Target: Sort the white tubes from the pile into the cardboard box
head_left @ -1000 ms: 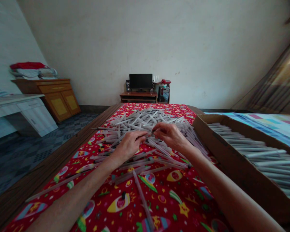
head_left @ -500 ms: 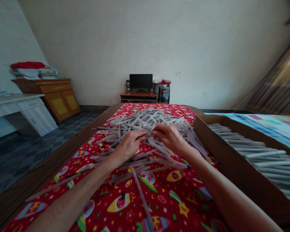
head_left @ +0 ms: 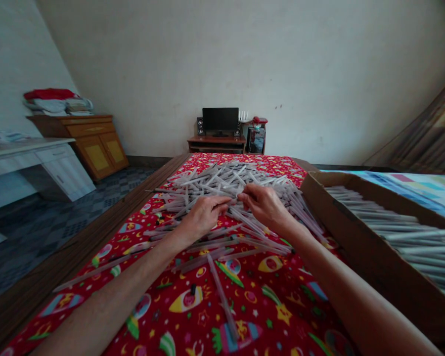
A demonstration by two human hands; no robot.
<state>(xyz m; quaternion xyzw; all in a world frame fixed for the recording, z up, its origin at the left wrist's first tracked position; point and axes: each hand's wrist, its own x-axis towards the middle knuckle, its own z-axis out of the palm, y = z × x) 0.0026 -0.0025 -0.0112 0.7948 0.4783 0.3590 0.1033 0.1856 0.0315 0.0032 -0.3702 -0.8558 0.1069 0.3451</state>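
Over the near side of a pile of thin translucent plastic tubes (head_left: pixel 226 174), my left hand (head_left: pixel 204 215) and my right hand (head_left: pixel 265 203) face each other with fingertips almost meeting. Thumb and fingers are pinched on both hands. A small pale bit shows between the fingertips, too small and blurred to name. Below the hands, more tubes lie loosely on the red patterned cloth (head_left: pixel 152 301). One single tube (head_left: pixel 222 296) points toward me, and a small black cap (head_left: pixel 193 288) lies left of it. Some tubes have dark ends.
On the right stands a long cardboard box (head_left: pixel 341 215) holding many whitish tubes (head_left: pixel 419 240) laid side by side. Behind it is a checked cloth surface (head_left: pixel 426 185). A monitor (head_left: pixel 220 119) on a small desk, a wooden cabinet (head_left: pixel 96 143) and a white desk (head_left: pixel 63 168) line the walls.
The view has shifted slightly, so the scene sits a little farther right and higher. My hands remain pinched close together over the pile; the tubes on the cloth look unmoved.
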